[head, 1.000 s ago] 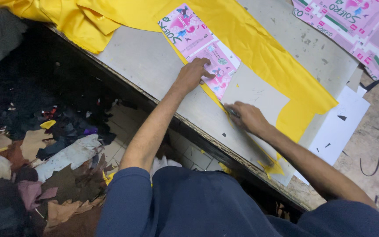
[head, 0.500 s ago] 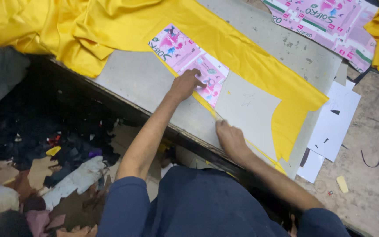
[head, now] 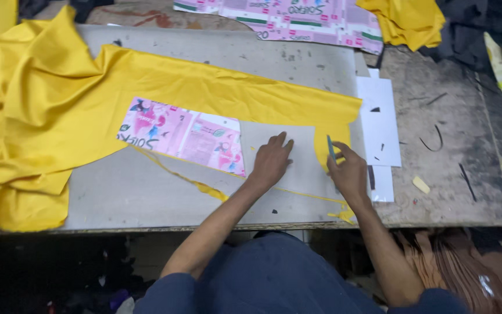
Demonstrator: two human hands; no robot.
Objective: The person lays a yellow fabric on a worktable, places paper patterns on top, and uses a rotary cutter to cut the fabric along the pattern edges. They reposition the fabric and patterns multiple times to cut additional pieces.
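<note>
A scuffed grey counter [head: 437, 87] carried a yellow cloth [head: 146, 87] with a pink-and-grey card pattern [head: 204, 139] laid on it, long axis running left to right. The left hand [head: 271, 163] pressed flat and open on the pattern's grey right end. Just right of it, at the cloth's edge, the right hand [head: 348, 171] was nearer the cut, its grip closed around a thin teal marker or blade [head: 331, 148].
</note>
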